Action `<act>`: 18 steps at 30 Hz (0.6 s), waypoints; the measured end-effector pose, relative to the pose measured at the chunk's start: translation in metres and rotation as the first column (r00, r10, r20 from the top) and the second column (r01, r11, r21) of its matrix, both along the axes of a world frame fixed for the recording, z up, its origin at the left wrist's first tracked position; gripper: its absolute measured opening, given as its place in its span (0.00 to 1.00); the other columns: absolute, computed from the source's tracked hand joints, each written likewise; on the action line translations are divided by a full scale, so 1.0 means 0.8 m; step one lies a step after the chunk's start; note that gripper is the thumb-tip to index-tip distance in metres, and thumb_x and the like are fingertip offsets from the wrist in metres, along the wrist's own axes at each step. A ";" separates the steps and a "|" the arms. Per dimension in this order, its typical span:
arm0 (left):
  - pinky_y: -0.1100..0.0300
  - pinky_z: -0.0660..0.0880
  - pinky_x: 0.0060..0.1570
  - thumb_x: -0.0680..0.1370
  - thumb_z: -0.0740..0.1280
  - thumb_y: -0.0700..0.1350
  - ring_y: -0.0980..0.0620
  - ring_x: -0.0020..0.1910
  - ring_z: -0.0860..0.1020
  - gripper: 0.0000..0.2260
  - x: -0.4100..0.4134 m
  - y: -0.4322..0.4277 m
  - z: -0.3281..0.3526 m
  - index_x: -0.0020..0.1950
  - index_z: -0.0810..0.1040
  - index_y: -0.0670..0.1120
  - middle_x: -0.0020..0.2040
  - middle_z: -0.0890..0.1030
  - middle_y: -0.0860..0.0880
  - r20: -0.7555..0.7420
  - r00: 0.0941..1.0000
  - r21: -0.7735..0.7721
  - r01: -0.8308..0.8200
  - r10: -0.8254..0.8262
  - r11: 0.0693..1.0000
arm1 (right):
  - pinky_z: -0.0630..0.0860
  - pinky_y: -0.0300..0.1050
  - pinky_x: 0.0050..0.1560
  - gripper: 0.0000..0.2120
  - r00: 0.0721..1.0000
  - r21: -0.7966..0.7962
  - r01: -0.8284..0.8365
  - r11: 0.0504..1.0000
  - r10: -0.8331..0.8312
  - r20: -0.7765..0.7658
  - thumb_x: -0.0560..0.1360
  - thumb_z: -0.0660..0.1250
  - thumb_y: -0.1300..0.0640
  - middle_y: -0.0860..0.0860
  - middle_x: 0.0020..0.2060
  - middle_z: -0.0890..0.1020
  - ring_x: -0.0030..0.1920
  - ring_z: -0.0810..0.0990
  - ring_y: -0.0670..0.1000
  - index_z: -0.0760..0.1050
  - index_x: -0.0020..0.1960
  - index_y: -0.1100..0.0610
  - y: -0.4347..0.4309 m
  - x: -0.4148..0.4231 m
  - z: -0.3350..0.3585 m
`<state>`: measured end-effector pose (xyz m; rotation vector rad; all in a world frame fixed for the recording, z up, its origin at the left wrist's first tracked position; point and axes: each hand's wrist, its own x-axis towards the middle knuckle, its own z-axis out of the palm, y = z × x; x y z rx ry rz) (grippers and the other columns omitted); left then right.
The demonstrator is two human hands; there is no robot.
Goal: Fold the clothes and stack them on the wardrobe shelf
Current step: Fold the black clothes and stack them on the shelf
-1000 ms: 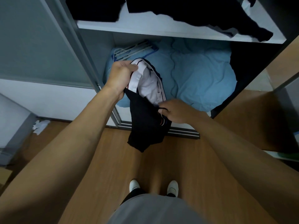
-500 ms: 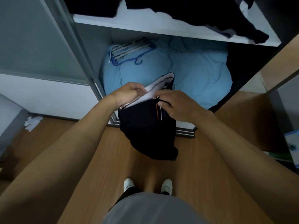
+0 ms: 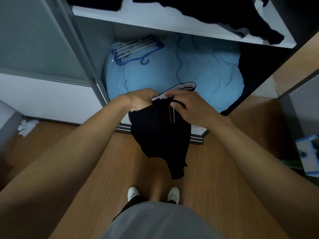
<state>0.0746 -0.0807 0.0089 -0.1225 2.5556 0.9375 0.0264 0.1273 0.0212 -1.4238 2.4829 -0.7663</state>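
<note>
A pair of black shorts (image 3: 160, 135) with a white waistband and thin red, white and blue stripes hangs in front of the open wardrobe. My left hand (image 3: 139, 100) grips the waistband at its left end. My right hand (image 3: 189, 107) pinches the waistband just to the right, thumb on the black cloth beside the stripes. The two hands nearly touch. The legs of the shorts dangle above the wooden floor. Higher up, the white wardrobe shelf (image 3: 155, 19) carries loose dark clothes (image 3: 224, 12), unfolded and partly draped over its front edge.
Below the shelf lies a light blue quilt (image 3: 207, 71) with a bundle of blue hangers (image 3: 136, 49) on it. A grey sliding door (image 3: 34, 40) stands at the left. Crumpled white paper (image 3: 26, 126) lies on the floor; a blue-and-white box (image 3: 309, 154) sits at the right.
My left hand came down from beside the hangers to meet my right hand. The waistband has been drawn together between them, and the shorts now hang lower, over the floor.
</note>
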 end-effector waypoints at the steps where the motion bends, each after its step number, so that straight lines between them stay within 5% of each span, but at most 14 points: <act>1: 0.62 0.71 0.38 0.79 0.67 0.47 0.54 0.36 0.76 0.07 -0.002 -0.001 0.000 0.44 0.78 0.45 0.39 0.80 0.50 -0.044 0.999 -0.005 -0.028 0.028 1.000 | 0.68 0.48 0.70 0.11 1.000 -0.023 -0.008 1.000 0.008 -0.003 0.81 0.63 0.62 0.55 0.68 0.76 0.67 0.75 0.54 0.80 0.58 0.65 0.000 -0.001 -0.001; 5: 0.71 0.68 0.27 0.77 0.66 0.42 0.59 0.28 0.74 0.10 -0.003 -0.012 0.008 0.36 0.77 0.48 0.31 0.77 0.53 -0.150 0.966 0.131 -0.193 0.211 0.972 | 0.67 0.39 0.68 0.05 0.992 -0.198 0.099 0.975 -0.080 0.099 0.78 0.69 0.62 0.53 0.73 0.68 0.65 0.73 0.51 0.84 0.50 0.61 0.011 -0.010 -0.010; 9: 0.70 0.63 0.25 0.73 0.65 0.40 0.60 0.24 0.67 0.12 -0.003 -0.017 0.026 0.30 0.72 0.48 0.26 0.70 0.55 -0.164 0.939 0.226 -0.263 0.302 0.938 | 0.62 0.42 0.76 0.09 0.858 -0.270 0.365 0.891 -0.209 0.469 0.77 0.70 0.61 0.52 0.77 0.63 0.74 0.65 0.49 0.81 0.56 0.55 0.022 -0.022 -0.020; 12: 0.66 0.63 0.29 0.72 0.65 0.43 0.58 0.26 0.66 0.14 -0.003 -0.018 0.047 0.27 0.67 0.50 0.26 0.67 0.55 -0.122 0.968 0.156 -0.199 0.219 0.967 | 0.63 0.41 0.75 0.10 0.759 -0.298 0.386 0.873 -0.117 0.640 0.76 0.71 0.62 0.51 0.78 0.61 0.76 0.62 0.44 0.81 0.57 0.55 0.022 -0.034 -0.020; 15: 0.65 0.66 0.31 0.73 0.65 0.43 0.58 0.26 0.67 0.14 -0.002 -0.020 0.063 0.28 0.70 0.48 0.26 0.68 0.54 -0.089 0.989 0.033 -0.119 0.121 0.992 | 0.70 0.28 0.62 0.07 0.692 -0.354 0.369 0.859 0.001 0.722 0.74 0.72 0.64 0.51 0.77 0.64 0.68 0.70 0.35 0.84 0.51 0.56 0.014 -0.041 -0.017; 18: 0.60 0.64 0.33 0.74 0.65 0.40 0.55 0.27 0.67 0.12 0.000 -0.026 0.077 0.30 0.71 0.45 0.27 0.66 0.51 -0.121 0.991 -0.105 -0.071 0.059 0.992 | 0.71 0.28 0.59 0.10 0.616 -0.373 0.378 0.847 0.070 0.784 0.70 0.73 0.61 0.48 0.72 0.70 0.64 0.73 0.33 0.84 0.51 0.56 0.007 -0.047 -0.020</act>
